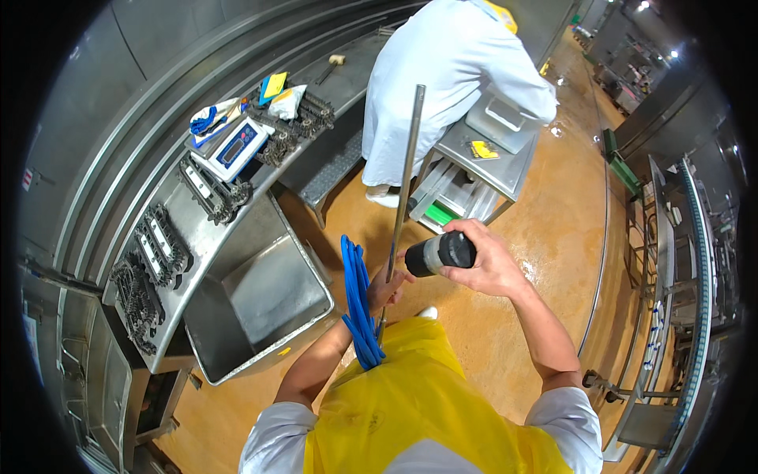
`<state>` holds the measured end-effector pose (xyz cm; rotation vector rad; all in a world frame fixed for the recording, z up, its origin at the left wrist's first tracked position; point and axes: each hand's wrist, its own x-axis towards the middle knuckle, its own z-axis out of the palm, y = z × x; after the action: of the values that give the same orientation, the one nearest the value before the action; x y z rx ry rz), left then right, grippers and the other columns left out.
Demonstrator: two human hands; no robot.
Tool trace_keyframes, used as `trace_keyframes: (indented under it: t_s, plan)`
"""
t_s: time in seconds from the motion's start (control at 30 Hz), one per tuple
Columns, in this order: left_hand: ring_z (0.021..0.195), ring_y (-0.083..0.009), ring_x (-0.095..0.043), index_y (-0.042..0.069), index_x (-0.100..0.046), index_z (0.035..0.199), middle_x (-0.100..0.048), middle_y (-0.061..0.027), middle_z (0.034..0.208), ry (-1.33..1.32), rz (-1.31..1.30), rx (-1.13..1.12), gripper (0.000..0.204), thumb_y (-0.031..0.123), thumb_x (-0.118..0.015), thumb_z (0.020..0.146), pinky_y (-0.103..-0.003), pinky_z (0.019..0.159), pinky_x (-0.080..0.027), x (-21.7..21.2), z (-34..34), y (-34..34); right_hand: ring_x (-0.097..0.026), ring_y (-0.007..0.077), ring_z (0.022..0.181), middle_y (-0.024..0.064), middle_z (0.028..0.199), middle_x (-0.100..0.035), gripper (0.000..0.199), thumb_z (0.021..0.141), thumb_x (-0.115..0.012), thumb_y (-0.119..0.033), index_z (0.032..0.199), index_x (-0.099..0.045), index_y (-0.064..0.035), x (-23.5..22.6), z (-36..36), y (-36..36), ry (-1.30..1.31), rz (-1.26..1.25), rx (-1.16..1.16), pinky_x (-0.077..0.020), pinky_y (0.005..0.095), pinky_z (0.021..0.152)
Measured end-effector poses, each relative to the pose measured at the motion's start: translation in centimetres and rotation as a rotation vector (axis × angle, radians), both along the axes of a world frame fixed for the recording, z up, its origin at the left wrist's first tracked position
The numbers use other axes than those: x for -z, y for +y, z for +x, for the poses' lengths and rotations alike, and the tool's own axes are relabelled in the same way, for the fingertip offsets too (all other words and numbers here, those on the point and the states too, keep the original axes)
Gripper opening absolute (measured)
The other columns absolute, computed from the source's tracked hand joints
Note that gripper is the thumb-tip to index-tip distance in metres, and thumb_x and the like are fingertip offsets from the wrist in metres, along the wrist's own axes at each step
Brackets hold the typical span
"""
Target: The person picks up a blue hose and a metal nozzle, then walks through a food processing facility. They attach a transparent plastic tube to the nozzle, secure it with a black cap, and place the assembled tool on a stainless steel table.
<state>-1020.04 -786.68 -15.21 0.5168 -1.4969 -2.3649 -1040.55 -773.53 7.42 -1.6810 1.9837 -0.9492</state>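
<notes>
My left hand (384,289) is closed round a long thin metal rod (410,150), which stands nearly upright, slightly tilted, in front of me. A bunch of blue loops (357,296), like rings or a coiled hose, hangs at my left wrist; whether they go round the wrist or only lie against it I cannot tell. In my right hand (489,261) is a black cylinder with a greyish band (430,255), lying on its side. One end of it points toward the rod and my left fingers, close by. My yellow apron (426,403) is below.
On the left a steel table (237,233) carries several chain-like metal parts (162,245), a white scale (233,148) and gloves. Under it stands a deep steel bin (276,308). Ahead, a person in a white coat (430,71) bends over a steel cart (501,170). A conveyor (699,261) runs along the right.
</notes>
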Motion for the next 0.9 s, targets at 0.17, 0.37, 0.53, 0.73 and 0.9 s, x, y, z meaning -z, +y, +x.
trace_keyframes:
  t_s: [0.17, 0.37, 0.53, 0.73, 0.9]
  plan:
    - [0.069, -0.0173, -0.073, 0.017, -0.026, 0.164, -0.065, -0.0088, 0.124, 0.237, 0.100, 0.073, 0.091, 0.057, -0.072, 0.097, -0.021, 0.040, -0.032, -3.8, 3.1, 3.0, -0.058, 0.0204, 0.109, 0.0057, 0.112, -0.057, 0.057, 0.076, -0.084, -0.013, 0.126, -0.058, -0.0121, 2.6, 5.0, 3.2, -0.193, 0.027, -0.005, -0.0483, 0.0335, 0.095]
    - [0.053, -0.0104, -0.051, 0.011, -0.041, 0.148, -0.062, -0.0036, 0.083, 0.236, 0.068, 0.070, 0.072, 0.030, -0.081, 0.091, -0.025, 0.048, -0.041, -3.8, 6.8, 4.5, -0.058, 0.0157, 0.095, 0.0050, 0.110, -0.054, 0.056, 0.083, -0.080, -0.013, 0.131, -0.052, -0.0106, 5.6, 8.3, 4.8, -0.607, 0.101, 0.121, -0.0515, 0.0292, 0.083]
    - [0.052, -0.0112, -0.054, 0.008, -0.053, 0.133, -0.060, -0.0027, 0.077, -0.052, -0.219, -0.275, 0.048, 0.027, -0.078, 0.096, -0.026, 0.048, -0.042, -4.9, 8.8, 6.8, -0.065, 0.0186, 0.077, 0.0122, 0.108, -0.060, 0.060, 0.103, -0.063, -0.046, 0.141, -0.045, -0.0039, 3.5, 11.9, 4.4, -0.894, 0.490, 0.357, -0.0581, 0.0325, 0.064]
    - [0.048, -0.0125, -0.056, 0.006, -0.061, 0.109, -0.059, -0.0003, 0.065, 0.062, 0.154, -0.419, 0.029, 0.034, -0.065, 0.105, -0.026, 0.041, -0.036, -7.2, 10.5, 6.9, -0.067, 0.0303, 0.103, 0.0174, 0.118, -0.064, 0.054, 0.099, -0.073, -0.032, 0.140, -0.051, -0.0033, 4.9, 13.5, 5.3, -0.321, 0.184, 0.046, -0.0581, 0.0415, 0.089]
    - [0.046, -0.0116, -0.054, 0.012, -0.067, 0.098, -0.059, -0.0007, 0.064, 0.152, 0.449, -0.350, 0.042, 0.051, -0.056, 0.106, -0.025, 0.039, -0.035, -5.3, 11.0, 6.6, -0.056, 0.0355, 0.131, 0.0206, 0.140, -0.057, 0.055, 0.090, -0.078, -0.019, 0.140, -0.057, -0.0097, 1.9, 12.6, 5.3, 0.516, -0.189, -0.499, -0.0487, 0.0436, 0.107]
